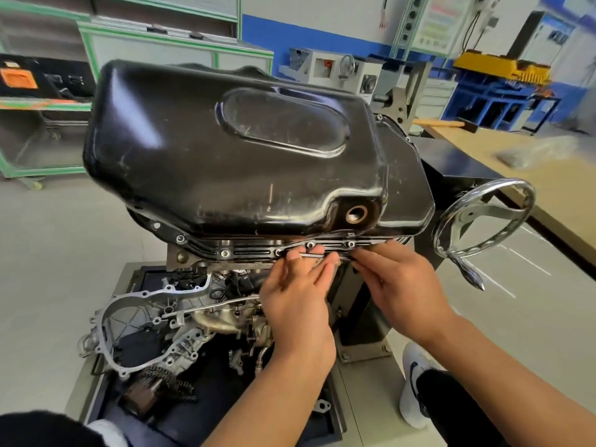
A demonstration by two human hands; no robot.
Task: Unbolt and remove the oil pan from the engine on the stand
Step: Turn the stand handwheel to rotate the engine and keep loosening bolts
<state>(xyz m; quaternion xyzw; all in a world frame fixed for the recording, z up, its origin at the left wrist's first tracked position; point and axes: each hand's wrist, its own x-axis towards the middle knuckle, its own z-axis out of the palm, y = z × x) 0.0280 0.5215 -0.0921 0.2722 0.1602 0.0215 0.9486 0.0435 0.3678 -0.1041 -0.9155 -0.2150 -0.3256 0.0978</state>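
Atop the stand (364, 317), the black oil pan (232, 150) sat bottom-up on the engine (190, 257), bolts (310, 244) along its near flange. My left hand (296, 288) and right hand (398, 280) met at that flange, fingers curled to pinch a thin dark tool (314, 253) between them. Below lay a black tray (206, 382) of loose engine parts on the pale floor (48, 253); green-framed cabinets (167, 43) stood left, a wooden table (532, 188) right, beside the chrome handwheel (480, 211).

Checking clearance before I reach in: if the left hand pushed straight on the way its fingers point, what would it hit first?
Most likely the bolted flange of the glossy black metal oil pan, just past the thin dark rod lying at the fingertips of the left hand; depth is unclear.
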